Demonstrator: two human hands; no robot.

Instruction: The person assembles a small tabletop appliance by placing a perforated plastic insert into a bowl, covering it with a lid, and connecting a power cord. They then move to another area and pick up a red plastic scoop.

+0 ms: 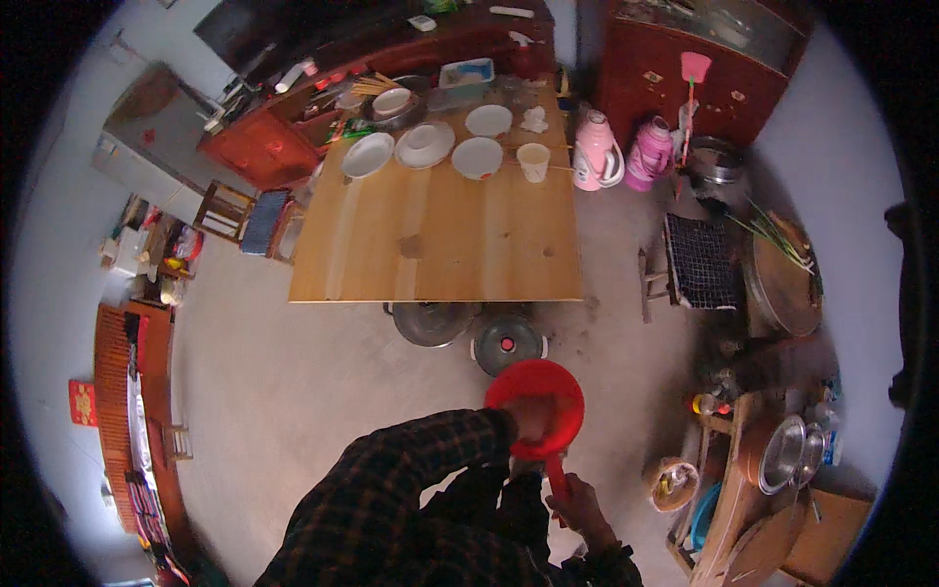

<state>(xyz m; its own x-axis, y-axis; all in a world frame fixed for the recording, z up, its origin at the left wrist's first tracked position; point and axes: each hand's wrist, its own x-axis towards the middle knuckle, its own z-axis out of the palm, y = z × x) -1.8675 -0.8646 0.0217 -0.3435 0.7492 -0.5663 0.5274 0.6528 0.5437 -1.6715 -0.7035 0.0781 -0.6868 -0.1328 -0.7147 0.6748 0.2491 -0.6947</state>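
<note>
A red plastic water dipper is held in front of my body. My right hand is wrapped around its handle, which points down toward me. Inside the round bowl of the dipper is my left hand, coming in from the left; its fingers are blurred, so their pose is unclear. What the dipper contains cannot be made out. Just beyond it, on the floor, stands a lidded pot with a red knob and pale side handles. A wider dark pot sits left of that, partly under the table.
A wooden table bears several white plates and a cup. Two pink thermos flasks stand at its right. A cloth-covered stool is on the right, with a wooden rack and a basket nearer me.
</note>
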